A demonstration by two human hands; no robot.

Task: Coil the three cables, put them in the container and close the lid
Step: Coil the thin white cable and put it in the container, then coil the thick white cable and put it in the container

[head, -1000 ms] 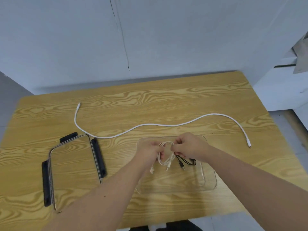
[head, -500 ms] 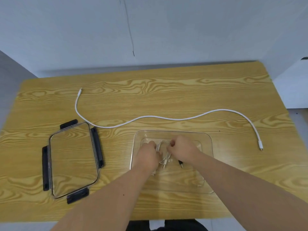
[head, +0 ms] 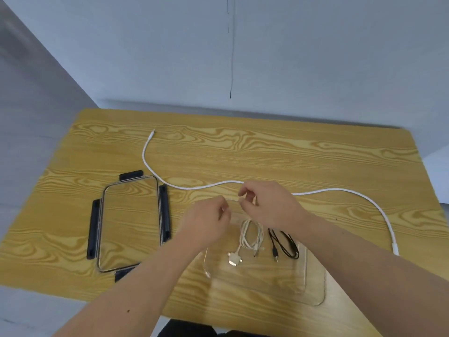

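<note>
A clear plastic container (head: pixel 315 285) stands on the wooden table near its front edge. Inside it lie a coiled white cable (head: pixel 251 235) with a multi-plug end and a coiled black cable (head: pixel 283 243). A long white cable (head: pixel 201 187) stretches uncoiled across the table behind the container. My left hand (head: pixel 206 221) hovers over the container's left part, fingers loosely curled, holding nothing. My right hand (head: pixel 266 203) is above the container's back rim with thumb and fingers apart, also holding nothing. The clear lid (head: pixel 130 222) with black clips lies flat to the left.
The wooden table (head: pixel 291 154) ends at a pale wall behind. Its front edge runs just below the container. Bare wood lies behind the long cable and to the right of the container.
Both hands have let go of the white coil, which now lies in the container beside the black one. The hands have lifted and moved back. The camera has shifted to the right.
</note>
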